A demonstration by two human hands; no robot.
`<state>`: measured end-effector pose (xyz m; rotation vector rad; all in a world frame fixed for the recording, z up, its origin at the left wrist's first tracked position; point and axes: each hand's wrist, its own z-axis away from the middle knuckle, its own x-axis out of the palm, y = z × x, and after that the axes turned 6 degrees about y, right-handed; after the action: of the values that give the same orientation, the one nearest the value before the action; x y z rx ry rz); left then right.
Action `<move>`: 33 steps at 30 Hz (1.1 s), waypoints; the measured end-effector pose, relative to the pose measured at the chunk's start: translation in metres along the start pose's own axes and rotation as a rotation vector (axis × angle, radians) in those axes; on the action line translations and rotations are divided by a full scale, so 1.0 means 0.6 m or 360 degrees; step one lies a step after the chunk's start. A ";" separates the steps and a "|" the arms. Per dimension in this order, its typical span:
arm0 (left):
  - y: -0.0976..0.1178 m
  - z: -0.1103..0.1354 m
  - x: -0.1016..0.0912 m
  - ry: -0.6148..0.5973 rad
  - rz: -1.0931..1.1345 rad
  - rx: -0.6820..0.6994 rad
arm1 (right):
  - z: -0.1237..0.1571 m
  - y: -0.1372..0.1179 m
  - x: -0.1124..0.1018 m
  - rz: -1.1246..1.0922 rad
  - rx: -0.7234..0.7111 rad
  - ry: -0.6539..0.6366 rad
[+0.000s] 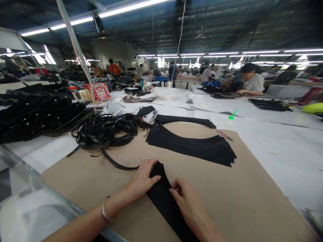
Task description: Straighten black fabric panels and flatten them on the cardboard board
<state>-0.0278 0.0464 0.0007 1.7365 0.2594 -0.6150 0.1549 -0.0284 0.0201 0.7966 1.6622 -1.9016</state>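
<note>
A long black fabric panel (166,198) lies on the brown sheet in front of me, running toward the bottom edge of the picture. My left hand (143,178) is at its far end, thumb on the top face and fingers over the left edge. One thin black strap (118,165) runs from a tangled pile of black straps (108,131) to the fingers of this hand, where its end is hidden. My right hand (188,198) pinches the panel's right edge with curled fingers. Beyond my hands lies a stack of curved black panels (191,146) with stitched lines.
Pink-handled thread snips (225,135) lie right of the stack. A green pointed nozzle (232,115) stands on the white table (272,148). At left are layered black pieces (37,114) and a pole (75,43). A co-worker (252,80) sits across the table.
</note>
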 end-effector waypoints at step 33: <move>0.146 0.090 -0.038 -0.0359 0.1110 -0.0712 | 0.082 -0.017 -0.065 -0.0785 -0.0197 -0.0424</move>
<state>-0.0184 -0.0248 0.0781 1.1974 -0.3405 -0.2063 0.1701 -0.0762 0.0591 0.0722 1.8979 -2.0778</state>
